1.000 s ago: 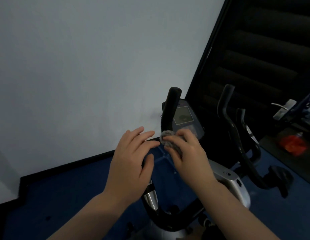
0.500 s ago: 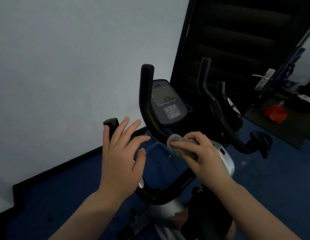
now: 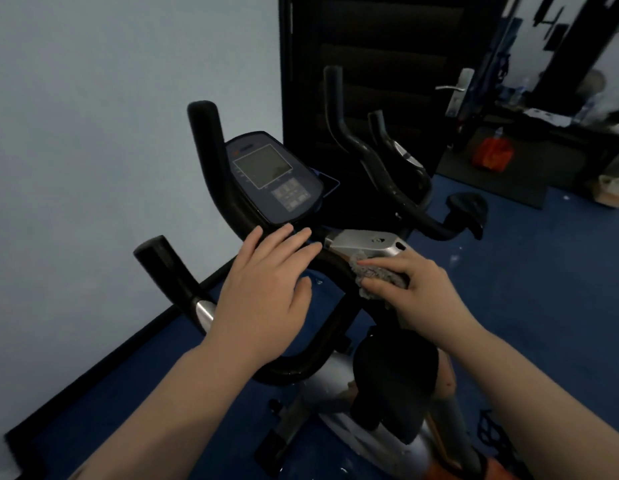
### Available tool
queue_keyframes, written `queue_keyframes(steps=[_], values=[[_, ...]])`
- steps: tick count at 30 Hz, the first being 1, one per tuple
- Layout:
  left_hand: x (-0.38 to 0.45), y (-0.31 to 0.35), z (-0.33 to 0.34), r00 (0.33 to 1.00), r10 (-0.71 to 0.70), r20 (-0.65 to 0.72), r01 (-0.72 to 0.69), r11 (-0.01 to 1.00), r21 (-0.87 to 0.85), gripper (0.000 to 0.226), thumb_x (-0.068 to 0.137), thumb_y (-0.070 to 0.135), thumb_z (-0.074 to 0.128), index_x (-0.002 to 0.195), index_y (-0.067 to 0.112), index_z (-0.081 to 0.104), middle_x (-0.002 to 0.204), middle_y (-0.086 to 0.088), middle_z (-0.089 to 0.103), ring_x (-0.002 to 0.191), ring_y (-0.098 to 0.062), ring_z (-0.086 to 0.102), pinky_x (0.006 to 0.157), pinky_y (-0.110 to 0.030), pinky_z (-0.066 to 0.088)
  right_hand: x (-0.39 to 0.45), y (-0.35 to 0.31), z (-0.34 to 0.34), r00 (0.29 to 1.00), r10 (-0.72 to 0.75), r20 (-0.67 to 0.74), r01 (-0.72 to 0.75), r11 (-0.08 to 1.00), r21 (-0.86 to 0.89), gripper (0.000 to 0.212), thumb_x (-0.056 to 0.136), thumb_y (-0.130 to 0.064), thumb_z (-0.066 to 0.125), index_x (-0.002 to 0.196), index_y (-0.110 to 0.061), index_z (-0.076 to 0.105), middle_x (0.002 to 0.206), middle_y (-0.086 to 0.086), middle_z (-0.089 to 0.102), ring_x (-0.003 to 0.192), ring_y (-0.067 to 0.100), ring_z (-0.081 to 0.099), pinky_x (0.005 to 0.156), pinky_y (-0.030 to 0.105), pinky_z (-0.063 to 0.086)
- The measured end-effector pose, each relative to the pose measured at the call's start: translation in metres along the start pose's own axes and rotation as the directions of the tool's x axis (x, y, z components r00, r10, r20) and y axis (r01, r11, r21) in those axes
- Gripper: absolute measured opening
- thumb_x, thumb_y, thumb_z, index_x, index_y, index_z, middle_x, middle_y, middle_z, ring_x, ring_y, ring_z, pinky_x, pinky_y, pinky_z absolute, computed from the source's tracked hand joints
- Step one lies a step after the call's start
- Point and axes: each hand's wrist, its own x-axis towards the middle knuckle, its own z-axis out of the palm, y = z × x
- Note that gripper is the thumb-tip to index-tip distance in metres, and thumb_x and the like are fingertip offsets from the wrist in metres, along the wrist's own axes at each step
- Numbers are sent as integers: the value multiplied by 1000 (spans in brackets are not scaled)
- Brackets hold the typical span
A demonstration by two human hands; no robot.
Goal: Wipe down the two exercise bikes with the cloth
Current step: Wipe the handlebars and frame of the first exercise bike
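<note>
The near exercise bike has black curved handlebars [image 3: 211,174], a console [image 3: 273,178] with a grey screen, and a silver frame [image 3: 367,242]. My right hand [image 3: 422,292] grips a grey fluffy cloth [image 3: 377,273] and presses it on the handlebar just below the silver bracket. My left hand [image 3: 266,299] is spread with straight fingers, its fingertips by the handlebar under the console. A second exercise bike [image 3: 387,168] with black handlebars and a black saddle [image 3: 469,209] stands behind, to the right.
A pale wall lies to the left and a dark door [image 3: 370,64] with a metal handle [image 3: 455,88] behind the bikes. The floor [image 3: 543,271] is blue. A red bag [image 3: 493,154] and clutter sit at the far right.
The view has moved closer and over the near bike. My right hand with the cloth slid down the handlebar toward the silver bracket. My left hand moved forward to the bar below the console.
</note>
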Motion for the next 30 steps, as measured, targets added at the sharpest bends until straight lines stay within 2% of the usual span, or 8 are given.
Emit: queue_keyframes(steps=[3, 7, 12, 15, 19, 23, 26, 30], values=[[5, 9, 8, 997, 56, 54, -57, 998, 9, 44, 95, 26, 42, 139, 24, 47, 149, 8, 41, 142, -9, 25, 119, -28, -3, -16, 7, -1, 996, 90, -25, -89, 995, 34, 25, 82, -34, 71, 106, -44, 69, 93, -13, 55, 90, 5, 55, 75, 15, 39], [13, 19, 21, 989, 100, 107, -99, 995, -14, 44, 97, 27, 43, 141, 28, 44, 150, 11, 38, 142, -5, 22, 118, -26, -5, -31, 12, -5, 976, 217, -35, -209, 964, 164, 25, 81, -28, 74, 104, -37, 72, 85, -13, 65, 83, -2, 62, 68, 6, 44], [19, 28, 37, 985, 107, 136, -106, 994, -11, 40, 96, 33, 42, 136, 30, 49, 146, 15, 43, 141, -4, 22, 117, -28, -8, -53, 16, -8, 893, 443, 84, -402, 699, 591, 21, 76, -13, 78, 92, -26, 78, 83, -1, 77, 76, 9, 72, 61, 13, 53], [21, 30, 40, 991, 79, 109, -77, 997, -26, 35, 95, 30, 47, 128, 31, 57, 137, 17, 52, 137, -3, 29, 117, -26, -3, -60, 21, -11, 839, 508, 196, -501, 579, 644, 19, 76, -15, 77, 93, -23, 79, 88, 7, 77, 83, 19, 73, 70, 25, 57], [25, 28, 39, 995, 52, 86, -46, 997, -68, 32, 93, 26, 51, 123, 31, 61, 128, 19, 57, 129, 1, 36, 112, -17, -1, -49, 23, -29, 865, 437, 244, -501, 744, 442, 17, 78, -21, 76, 93, -29, 78, 89, -2, 77, 86, 14, 72, 88, 34, 55], [27, 27, 39, 999, -33, 37, 35, 998, -54, 36, 91, 25, 54, 127, 23, 60, 130, 9, 59, 126, -7, 45, 114, -22, 8, -10, 19, -36, 979, 191, -66, -176, 967, 186, 25, 82, -31, 71, 105, -40, 71, 101, -9, 68, 95, 6, 64, 87, 25, 50], [27, 28, 39, 995, -98, 19, 98, 995, 5, 35, 91, 24, 55, 126, 21, 60, 133, 6, 57, 131, -12, 43, 117, -27, 4, 17, 16, -19, 992, -3, -122, 3, 1000, 1, 33, 85, -32, 68, 117, -38, 66, 104, -14, 54, 92, -4, 51, 79, 3, 39], [26, 28, 40, 993, -114, 40, 114, 993, 10, 37, 92, 19, 56, 129, 21, 58, 135, 7, 55, 135, -10, 37, 119, -28, -2, 29, 18, 12, 985, -124, -118, 81, 945, -316, 28, 93, -35, 57, 116, -23, 67, 104, -6, 47, 85, 8, 51, 73, 20, 43]])
